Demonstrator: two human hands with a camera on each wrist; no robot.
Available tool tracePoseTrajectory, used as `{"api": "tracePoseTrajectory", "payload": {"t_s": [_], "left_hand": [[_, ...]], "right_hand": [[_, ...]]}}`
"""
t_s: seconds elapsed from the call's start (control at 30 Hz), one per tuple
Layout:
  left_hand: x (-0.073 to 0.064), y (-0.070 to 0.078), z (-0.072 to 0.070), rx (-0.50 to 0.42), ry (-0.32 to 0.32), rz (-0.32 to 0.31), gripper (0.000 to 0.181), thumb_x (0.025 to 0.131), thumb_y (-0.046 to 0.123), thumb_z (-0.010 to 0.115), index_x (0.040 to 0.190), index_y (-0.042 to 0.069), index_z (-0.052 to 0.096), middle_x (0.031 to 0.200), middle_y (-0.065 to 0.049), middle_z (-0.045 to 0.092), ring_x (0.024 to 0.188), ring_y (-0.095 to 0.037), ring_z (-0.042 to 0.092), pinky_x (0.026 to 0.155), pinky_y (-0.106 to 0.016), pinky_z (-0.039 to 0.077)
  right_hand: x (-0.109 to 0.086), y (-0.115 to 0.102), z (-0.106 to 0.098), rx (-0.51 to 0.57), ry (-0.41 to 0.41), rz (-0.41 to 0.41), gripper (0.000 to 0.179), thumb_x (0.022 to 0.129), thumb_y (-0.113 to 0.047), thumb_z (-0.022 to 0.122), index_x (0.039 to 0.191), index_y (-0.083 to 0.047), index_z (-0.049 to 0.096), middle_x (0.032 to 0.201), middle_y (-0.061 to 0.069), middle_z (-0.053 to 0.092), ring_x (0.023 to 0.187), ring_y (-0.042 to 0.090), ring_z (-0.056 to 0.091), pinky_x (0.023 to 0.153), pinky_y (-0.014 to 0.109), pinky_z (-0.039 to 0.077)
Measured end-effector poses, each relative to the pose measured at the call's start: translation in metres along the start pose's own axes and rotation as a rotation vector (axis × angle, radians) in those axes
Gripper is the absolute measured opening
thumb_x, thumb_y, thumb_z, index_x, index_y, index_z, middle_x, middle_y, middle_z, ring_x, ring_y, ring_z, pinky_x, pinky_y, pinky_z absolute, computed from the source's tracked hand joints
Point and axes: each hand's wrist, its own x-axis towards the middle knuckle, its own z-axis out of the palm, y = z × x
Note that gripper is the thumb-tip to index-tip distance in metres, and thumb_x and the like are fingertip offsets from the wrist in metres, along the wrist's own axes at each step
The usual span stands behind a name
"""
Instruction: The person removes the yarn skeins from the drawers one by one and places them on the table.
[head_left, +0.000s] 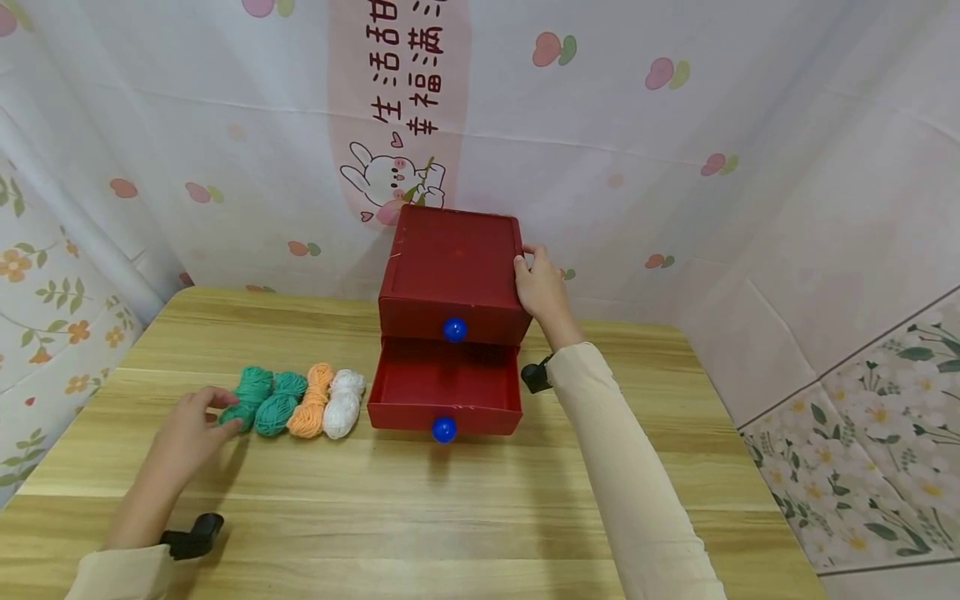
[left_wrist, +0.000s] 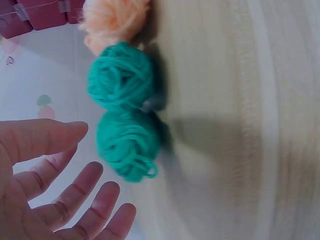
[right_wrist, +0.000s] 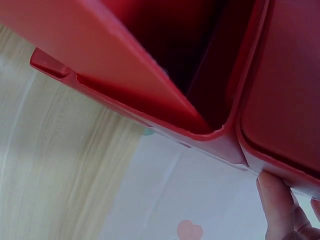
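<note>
Near the left end of a row of yarn skeins, my left hand (head_left: 189, 429) has its fingers apart and loosely bent beside the outermost green yarn skein (head_left: 251, 392). The left wrist view shows a gap between the fingertips (left_wrist: 80, 131) and that skein (left_wrist: 127, 145). To its right lie a second green skein (head_left: 281, 403), an orange skein (head_left: 312, 402) and a white skein (head_left: 345, 404). My right hand (head_left: 543, 287) rests against the upper right side of a red drawer box (head_left: 457, 250). Its lower drawer (head_left: 442, 387) is pulled out; the upper one is closed.
Each drawer has a round blue knob, the upper knob (head_left: 454, 329) and the lower knob (head_left: 444, 430). Everything stands on a wood-grain table (head_left: 337, 517). A printed cloth (head_left: 615, 167) hangs right behind the box.
</note>
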Motion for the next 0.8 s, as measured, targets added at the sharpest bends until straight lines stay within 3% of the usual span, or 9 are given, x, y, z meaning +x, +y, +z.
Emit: {"api": "tracePoseTrajectory", "payload": {"t_s": [0.13,0.23,0.43,0.53,0.6,0.8], "left_hand": [[-0.004,0.014,-0.003,0.032,0.026,0.058,0.028,0.087,0.007,0.061,0.109,-0.009,0.053,0.108,-0.033,0.051,0.094,-0.049,0.052,0.072,-0.055,0.045],[-0.009,0.035,-0.003,0.031,0.058,0.13,0.024,0.088,0.006,0.061,0.107,-0.007,0.056,0.105,-0.029,0.056,0.09,-0.043,0.055,0.071,-0.052,0.047],[-0.022,0.087,0.007,-0.013,0.064,0.248,0.017,0.088,0.008,0.06,0.105,0.003,0.059,0.084,-0.005,0.064,0.072,-0.015,0.059,0.062,-0.028,0.048],[-0.028,0.11,0.019,-0.065,0.007,0.316,0.015,0.088,0.01,0.062,0.102,0.009,0.06,0.074,0.005,0.063,0.063,-0.003,0.055,0.056,-0.021,0.046],[-0.032,0.123,0.028,-0.09,-0.066,0.355,0.014,0.088,0.013,0.062,0.102,0.013,0.06,0.074,0.009,0.063,0.063,0.002,0.054,0.058,-0.019,0.047],[-0.035,0.149,0.063,-0.132,-0.252,0.455,0.022,0.092,0.019,0.058,0.114,0.02,0.058,0.09,0.009,0.067,0.079,-0.003,0.061,0.07,-0.021,0.052]], "right_hand": [[0.0,0.0,0.0,0.001,-0.006,0.002,0.048,0.1,-0.035,0.031,0.143,-0.013,0.03,0.129,0.018,0.052,0.113,0.033,0.05,0.093,0.046,0.041],[0.0,0.0,0.0,0.012,-0.009,0.005,0.048,0.101,-0.035,0.031,0.143,-0.013,0.03,0.128,0.018,0.052,0.112,0.032,0.052,0.092,0.046,0.042],[0.0,0.0,0.0,0.011,-0.01,0.004,0.048,0.1,-0.035,0.031,0.143,-0.013,0.03,0.127,0.018,0.053,0.109,0.031,0.053,0.092,0.046,0.042],[0.0,0.0,0.0,0.006,-0.007,0.0,0.048,0.1,-0.035,0.031,0.143,-0.013,0.03,0.125,0.018,0.053,0.109,0.032,0.053,0.092,0.046,0.042],[0.0,0.0,0.0,0.005,-0.008,-0.002,0.048,0.1,-0.035,0.031,0.143,-0.013,0.03,0.125,0.018,0.054,0.11,0.032,0.052,0.092,0.046,0.042],[0.0,-0.001,0.0,0.009,-0.01,0.006,0.048,0.1,-0.035,0.03,0.144,-0.013,0.03,0.125,0.019,0.053,0.112,0.033,0.048,0.091,0.047,0.042]]}}
